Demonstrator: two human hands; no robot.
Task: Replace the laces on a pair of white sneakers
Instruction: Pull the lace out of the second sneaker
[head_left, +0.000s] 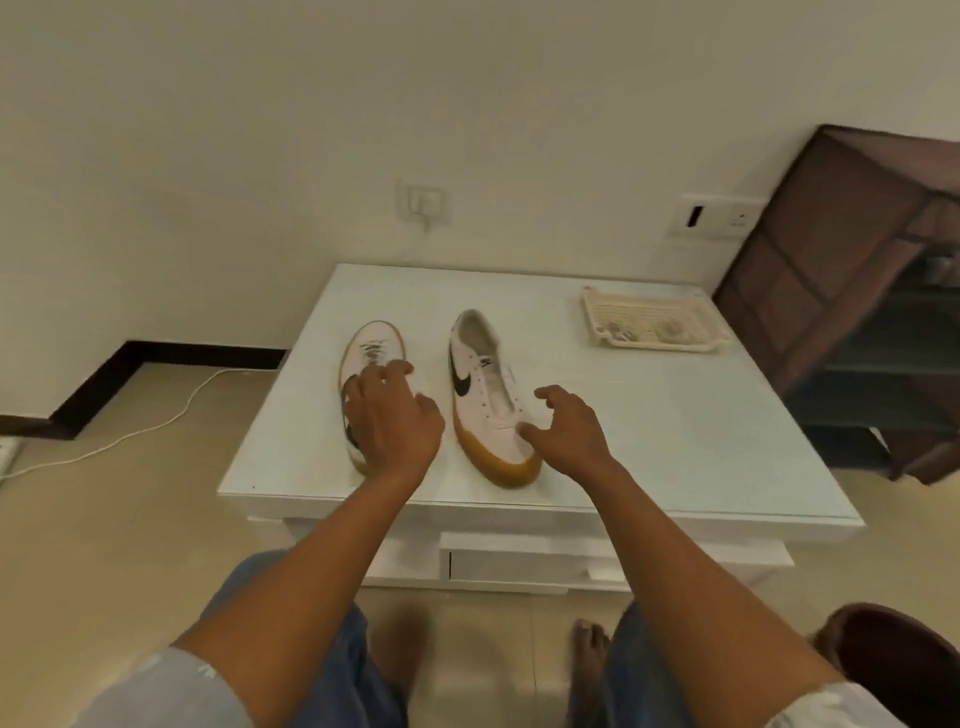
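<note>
**Hands at sneakers on table (675, 426)**

Fingers of left hand (389, 415) spread, laid over middle of left sneaker (371, 343). Fingers of right hand (566, 431) wide, holding nothing, thumb at toe of right sneaker (488, 415). That sneaker's long axis runs away from the fingers, with the toe nearest and the heel beyond.

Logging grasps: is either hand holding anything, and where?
Nothing gripped: left hand spread over the left sneaker, midway; right hand, open, by the right sneaker, at its toe.
</note>
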